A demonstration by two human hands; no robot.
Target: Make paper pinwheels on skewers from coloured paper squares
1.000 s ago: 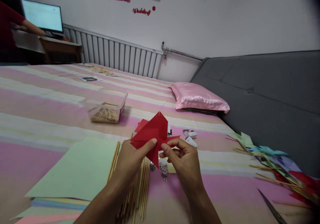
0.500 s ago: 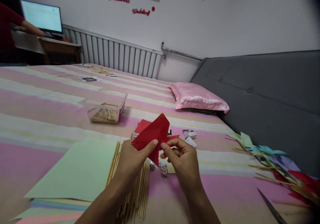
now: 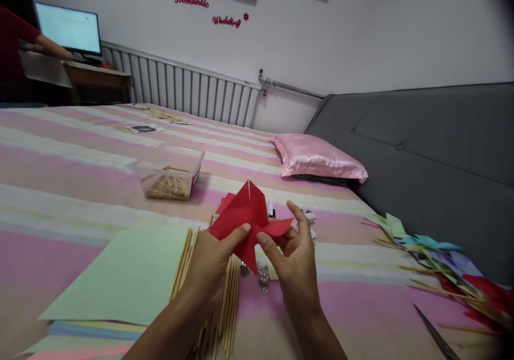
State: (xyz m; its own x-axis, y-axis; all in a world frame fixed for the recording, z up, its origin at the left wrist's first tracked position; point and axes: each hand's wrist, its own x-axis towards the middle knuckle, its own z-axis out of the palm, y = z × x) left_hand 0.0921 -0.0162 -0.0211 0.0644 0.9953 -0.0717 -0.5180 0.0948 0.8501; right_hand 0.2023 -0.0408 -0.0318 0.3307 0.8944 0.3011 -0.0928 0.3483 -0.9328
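Note:
Both my hands hold a folded red paper piece (image 3: pixel 246 214) above the striped bed. My left hand (image 3: pixel 211 266) pinches its left corner between thumb and fingers. My right hand (image 3: pixel 295 261) grips the right flap with thumb and fingers, while its index finger sticks up behind the paper. Below my hands lie a bundle of wooden sticks (image 3: pixel 225 301), a small heap of metal pins (image 3: pixel 262 274) and a stack of red paper (image 3: pixel 225 202).
Pale green sheets (image 3: pixel 120 274) lie at the left on coloured paper. A clear box of sticks (image 3: pixel 169 178) stands further back. Finished paper pinwheels (image 3: pixel 441 263) and scissors (image 3: pixel 436 334) are at the right, by a grey headboard (image 3: pixel 441 151). A pink pillow (image 3: pixel 317 159) and another person at a desk are beyond.
My right hand has opened its fingers outward and shifted its grip on the right flap. The red paper has turned slightly, its top point now upright.

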